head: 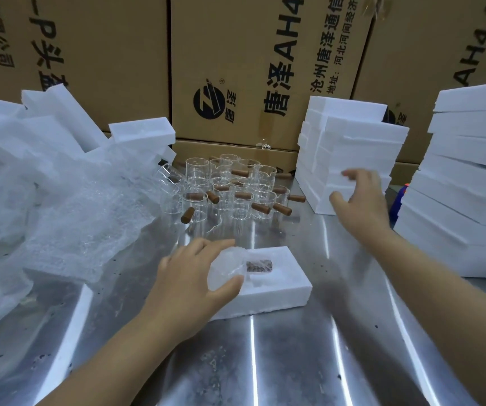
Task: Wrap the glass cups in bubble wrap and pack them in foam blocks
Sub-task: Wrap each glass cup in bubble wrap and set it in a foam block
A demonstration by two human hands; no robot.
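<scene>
Foam block (282,288) | left grip (186,285) curled round wrapped cup (230,268) | right grip (361,200) spread wide

A single wide-angle camera is sitting on the person's head, looking forward and down across a steel table (294,361). Both forearms are showing from the bottom edge, so the lens is looking out from just above and behind them. It is sitting nearest the left hand (189,279), which is gripping a wrapped cup (235,263) in a foam block (282,291) at lower centre. The right hand (359,197) is hovering farther out, fingers spread. The glass cups (227,189) are standing in the middle distance, and cardboard boxes (235,54) are filling the upper half, facing the camera. The lens is bowing the foam stacks (464,183) at the right edge.
</scene>
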